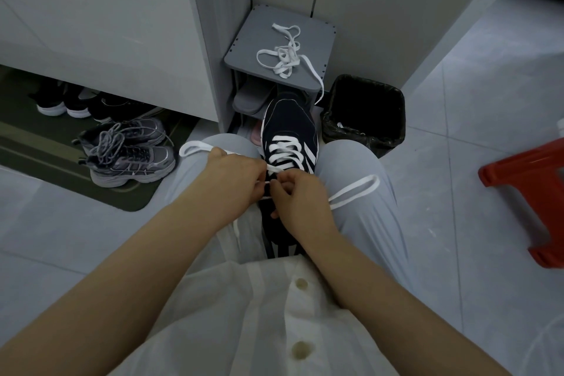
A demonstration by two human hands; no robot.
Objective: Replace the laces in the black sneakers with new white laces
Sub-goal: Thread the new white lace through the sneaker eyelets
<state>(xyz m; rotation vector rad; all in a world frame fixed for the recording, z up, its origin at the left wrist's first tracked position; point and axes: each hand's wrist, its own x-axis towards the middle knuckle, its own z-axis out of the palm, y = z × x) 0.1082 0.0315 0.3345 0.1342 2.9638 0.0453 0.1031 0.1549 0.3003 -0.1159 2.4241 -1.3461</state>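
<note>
Between our knees stands the black sneaker (pixel 290 128), toe pointing away toward the grey shoe rack (pixel 244 43), white lace (pixel 285 151) already crossed through its lower eyelets. Our left hand (pixel 235 180) pinches one strand, its loop trailing over the left knee. Our right hand (pixel 300 195) pinches the other, which loops across the right thigh. A second white lace (pixel 283 55) lies tangled on the rack, beside a black bin (pixel 393 113).
</note>
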